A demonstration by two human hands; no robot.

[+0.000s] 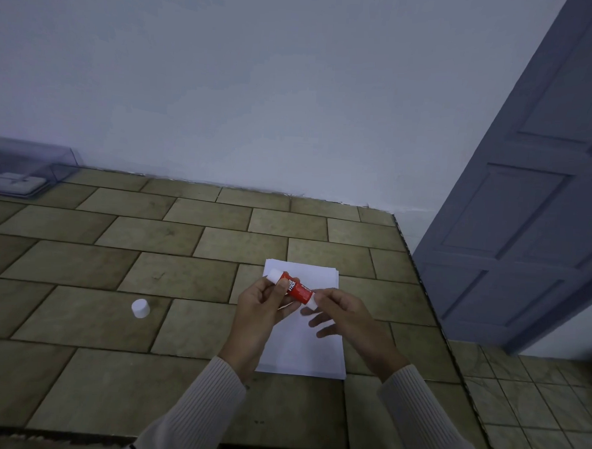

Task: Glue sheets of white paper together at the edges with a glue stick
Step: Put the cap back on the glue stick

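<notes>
The left hand [266, 303] is wrapped around a red glue stick [296, 289] and holds it up above the pile of white paper [302, 348]. The right hand [343, 316] pinches the white end of the stick with thumb and first finger, and its other fingers are spread out loose. The stick lies on a slant, with its other white end poking out past the left hand.

The paper sits flat on the desk [111, 317], close to the desk's right edge [430, 310]. The sheets at the far end do not line up; some corners stick out a bit. The white cap [140, 308] stands alone on the desk, well to the left of the paper. Lots of bare desk lies between them. A clear box [26, 169] sits far off in the left corner by the wall.
</notes>
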